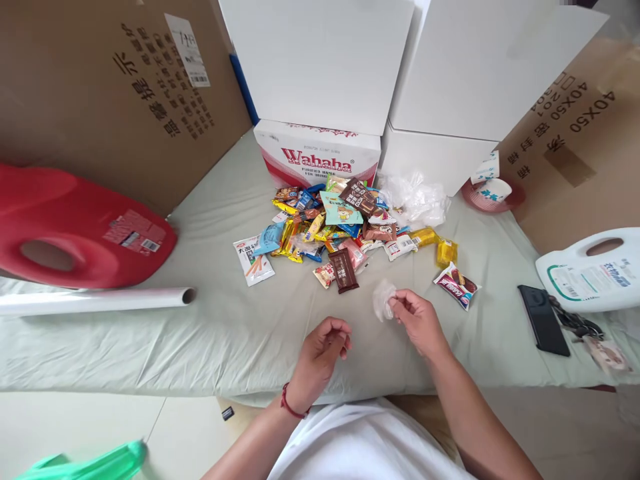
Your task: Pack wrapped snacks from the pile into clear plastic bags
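My right hand pinches a small clear plastic bag between thumb and fingers, just above the cloth. To its left, my left hand hovers with its fingers curled in and nothing visible in them. Beyond both hands lies a heap of wrapped snacks in many colours. At its near edge are a dark brown snack packet and a small red and cream packet. A purple and white snack packet lies apart, right of my right hand. Several crumpled clear bags sit behind the heap.
A Wahaba-style carton reading "Wahaha" and white boxes stand behind. Left are a red jug and a white tube. Right are paper cups, a white bottle, a black phone and keys.
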Tool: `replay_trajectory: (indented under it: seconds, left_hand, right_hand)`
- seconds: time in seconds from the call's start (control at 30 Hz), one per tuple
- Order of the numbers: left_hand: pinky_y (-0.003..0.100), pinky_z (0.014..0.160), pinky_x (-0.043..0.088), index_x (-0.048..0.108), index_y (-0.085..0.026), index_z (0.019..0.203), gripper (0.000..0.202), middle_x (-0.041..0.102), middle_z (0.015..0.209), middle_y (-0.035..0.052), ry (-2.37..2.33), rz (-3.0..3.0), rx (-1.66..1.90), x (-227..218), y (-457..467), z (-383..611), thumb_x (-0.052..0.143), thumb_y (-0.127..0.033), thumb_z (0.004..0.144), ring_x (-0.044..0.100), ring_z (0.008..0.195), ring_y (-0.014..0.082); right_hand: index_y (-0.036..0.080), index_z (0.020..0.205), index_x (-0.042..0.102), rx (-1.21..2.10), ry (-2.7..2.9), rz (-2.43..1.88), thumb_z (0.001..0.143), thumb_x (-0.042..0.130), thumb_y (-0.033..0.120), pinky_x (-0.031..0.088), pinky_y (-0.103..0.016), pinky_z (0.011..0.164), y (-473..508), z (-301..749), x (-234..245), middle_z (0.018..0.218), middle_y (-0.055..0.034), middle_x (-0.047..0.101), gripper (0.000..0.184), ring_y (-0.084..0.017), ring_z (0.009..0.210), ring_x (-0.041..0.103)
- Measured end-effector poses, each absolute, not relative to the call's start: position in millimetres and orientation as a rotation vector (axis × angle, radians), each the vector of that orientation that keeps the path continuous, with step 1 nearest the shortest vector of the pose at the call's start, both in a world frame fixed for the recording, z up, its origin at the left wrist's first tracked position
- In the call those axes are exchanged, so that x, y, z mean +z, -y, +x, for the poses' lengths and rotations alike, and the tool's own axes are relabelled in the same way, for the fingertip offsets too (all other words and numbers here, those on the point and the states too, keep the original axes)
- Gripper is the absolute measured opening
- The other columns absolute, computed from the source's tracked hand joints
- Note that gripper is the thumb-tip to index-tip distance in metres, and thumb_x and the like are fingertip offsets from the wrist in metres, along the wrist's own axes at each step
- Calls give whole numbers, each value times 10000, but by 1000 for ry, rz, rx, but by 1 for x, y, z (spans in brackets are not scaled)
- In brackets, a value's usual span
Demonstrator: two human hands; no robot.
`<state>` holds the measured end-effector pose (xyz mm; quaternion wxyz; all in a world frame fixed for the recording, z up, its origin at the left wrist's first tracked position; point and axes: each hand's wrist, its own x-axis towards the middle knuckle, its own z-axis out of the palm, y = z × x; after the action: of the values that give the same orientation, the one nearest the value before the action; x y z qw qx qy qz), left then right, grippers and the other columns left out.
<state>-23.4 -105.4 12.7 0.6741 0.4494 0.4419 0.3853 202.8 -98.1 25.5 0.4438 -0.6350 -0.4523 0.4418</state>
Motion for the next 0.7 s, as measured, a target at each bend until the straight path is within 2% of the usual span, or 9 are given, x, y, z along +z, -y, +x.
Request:
replay_trajectory:
  seconds: [0.13, 0.2, 0.27, 0.33, 0.43, 0.57, 0.7]
  left_hand:
    - [284, 682, 541, 577, -225, 1186, 488, 581, 1220, 110, -1007, 969, 905, 17, 101, -15, 743, -499, 817, 590, 1034, 226]
    - [305, 770, 548, 572, -223, 1231, 560, 561, 1300, 126, -1002, 1008, 906, 18, 98, -9, 774, -504, 791, 565, 1141, 250]
    - [301, 792, 533, 632, -203, 1129, 487, 606, 1204, 112, -1010, 1033, 912, 18, 94, -4, 791, -497, 774, 577, 1093, 238]
    - [277, 753, 503, 671, -183, 937, 370, 638, 980, 64, -1030, 1016, 916, 15, 90, -3, 792, -490, 770, 586, 908, 184]
    - [248, 677, 456, 652, -180, 804, 345, 590, 766, -6, -1034, 879, 928, 11, 85, -10, 810, -483, 750, 516, 702, 116]
    - [241, 665, 468, 657, -183, 820, 361, 613, 762, -11, -946, 659, 935, 11, 78, -26, 860, -449, 687, 535, 682, 107]
    - [240, 657, 471, 654, -173, 834, 377, 655, 805, 15, -955, 623, 937, 10, 70, -34, 882, -402, 640, 571, 703, 117]
  right_hand:
    - [202, 864, 688, 1319, 791, -1333, 754, 830, 503, 383, -245, 571, 104, 187, 26, 699, 30, 560, 350, -114, 606, 473]
    - [201, 860, 701, 1400, 738, -1271, 745, 850, 483, 379, -235, 570, 106, 179, 25, 699, 31, 567, 340, -102, 603, 471]
    - [199, 859, 713, 1493, 702, -1223, 737, 865, 465, 374, -227, 564, 108, 173, 24, 691, 31, 565, 330, -96, 600, 466]
    - [197, 838, 713, 1592, 637, -1187, 712, 889, 443, 360, -217, 547, 109, 172, 22, 661, 36, 543, 328, -91, 587, 449]
    - [194, 819, 706, 1671, 503, -1151, 667, 923, 399, 333, -203, 518, 111, 180, 17, 655, 42, 519, 335, -77, 567, 412]
    - [194, 884, 721, 1679, 431, -1138, 659, 926, 393, 316, -196, 505, 116, 199, 12, 695, 41, 515, 364, -64, 563, 389]
    - [201, 837, 679, 1657, 497, -1195, 675, 915, 405, 330, -214, 521, 123, 208, 12, 684, 47, 496, 351, -74, 563, 401]
